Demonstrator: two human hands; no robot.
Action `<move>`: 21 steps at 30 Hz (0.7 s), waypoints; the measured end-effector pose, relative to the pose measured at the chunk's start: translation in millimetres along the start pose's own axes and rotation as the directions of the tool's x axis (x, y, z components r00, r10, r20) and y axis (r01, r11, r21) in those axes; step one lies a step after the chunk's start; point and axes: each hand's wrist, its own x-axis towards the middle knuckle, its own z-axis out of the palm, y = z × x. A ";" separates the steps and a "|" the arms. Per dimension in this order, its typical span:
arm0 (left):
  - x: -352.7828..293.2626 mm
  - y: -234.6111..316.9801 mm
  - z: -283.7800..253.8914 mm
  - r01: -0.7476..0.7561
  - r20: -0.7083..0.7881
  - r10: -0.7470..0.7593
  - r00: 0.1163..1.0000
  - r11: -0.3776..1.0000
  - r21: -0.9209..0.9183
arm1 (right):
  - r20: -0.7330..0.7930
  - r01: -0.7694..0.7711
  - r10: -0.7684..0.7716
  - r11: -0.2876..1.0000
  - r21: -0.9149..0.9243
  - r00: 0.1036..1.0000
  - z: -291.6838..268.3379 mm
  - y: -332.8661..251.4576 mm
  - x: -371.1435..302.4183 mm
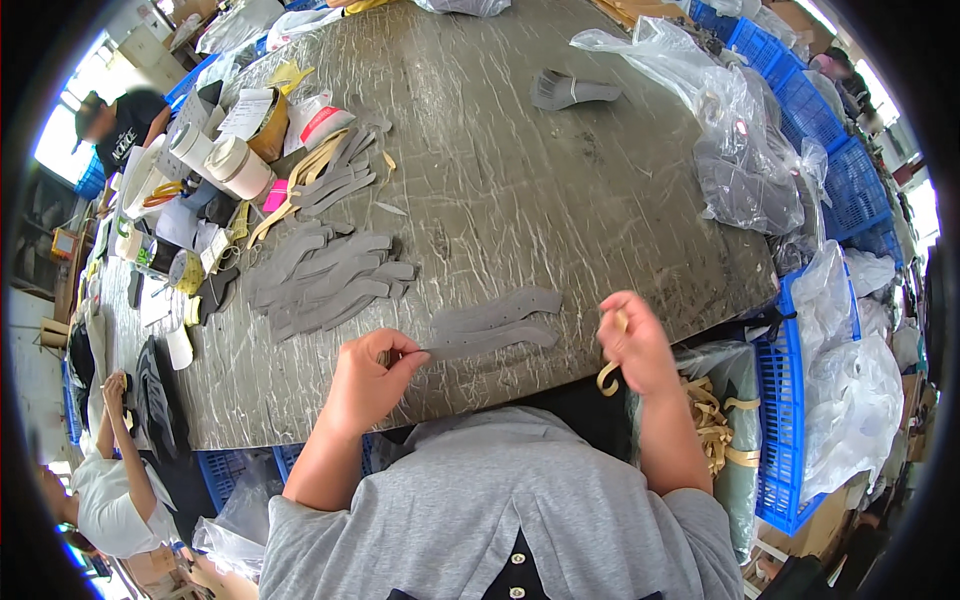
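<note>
My left hand (pixel 376 368) is closed, thumb and fingers pinching the left end of a dark grey curved strip (pixel 490 341) that lies flat on the table. Just beyond it rests a second grey piece (pixel 497 310) with small holes along it. My right hand (pixel 637 343) is raised near the table's front edge, closed on a curled tan strip (pixel 606 379) whose end hangs below the fingers. That hand is slightly blurred. A heap of similar grey strips (pixel 330 278) spreads out beyond my left hand.
To my right, a lined container holds many tan strips (pixel 708 425) beside a blue crate (pixel 778 430). Plastic-bagged grey pieces (pixel 745 180) lie on the right of the table (pixel 480 150). A bundled grey stack (pixel 575 91) sits farther off. White jars (pixel 240 167) crowd the left. Other people work at left.
</note>
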 end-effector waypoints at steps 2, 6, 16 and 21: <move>4.4 2.4 4.9 0.086 0.038 -0.086 0.996 0.996 -0.015 | 0.123 -0.018 0.014 0.999 0.029 0.992 9.6 12.5 -3.4; 14.2 -0.9 15.7 0.140 0.095 -0.136 0.986 0.989 -0.043 | 0.094 -0.014 0.017 1.000 -0.028 0.995 23.7 27.7 3.6; 35.4 -19.5 29.5 0.188 0.147 -0.199 0.969 0.979 0.084 | -0.109 0.068 -0.111 0.938 -0.340 0.988 35.3 53.3 23.0; 40.0 -16.7 34.7 0.213 0.158 -0.240 0.958 0.962 0.169 | -0.133 0.083 -0.174 0.854 -0.513 0.976 35.5 57.9 27.2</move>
